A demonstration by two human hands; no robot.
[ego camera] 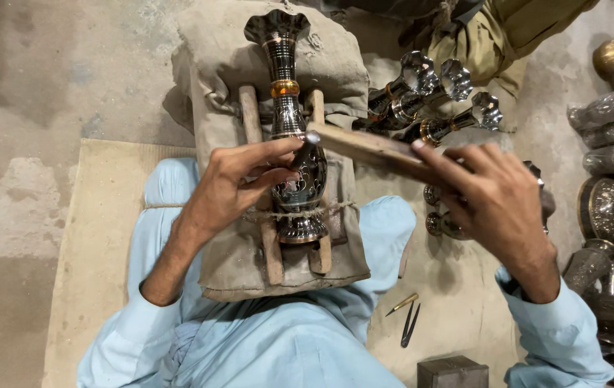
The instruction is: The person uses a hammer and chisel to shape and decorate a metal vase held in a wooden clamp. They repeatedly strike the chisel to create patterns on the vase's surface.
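Head view: a metal vase point(294, 136) with dark engraved body, an orange band on its neck and a flared mouth lies lengthwise between two wooden bars point(262, 208) on a cloth-covered cushion point(235, 266) resting across the person's lap. A cord point(336, 210) runs across the bars and the vase's lower body, near its foot. The left hand point(239, 188) rests on the vase's body, fingers closed around a thin metal punch point(305, 147) whose tip sits against the engraved surface. The right hand point(497, 205) is closed around a flat wooden mallet point(375, 149), gripping its near end; the far end of the mallet is just beside the head of the punch, and whether the two touch cannot be told. To the right of the cushion, a cluster of similar vases point(429, 100) lies on the floor with their flared mouths pointing away from the person. Further metalware point(612, 208), some wrapped in clear plastic, occupies the right edge. Near the right knee, a small pointed tool point(402, 304) and a pair of dark tweezers point(410, 325) lie on the floor covering, and a dark metal block point(452, 372) stands just below them.
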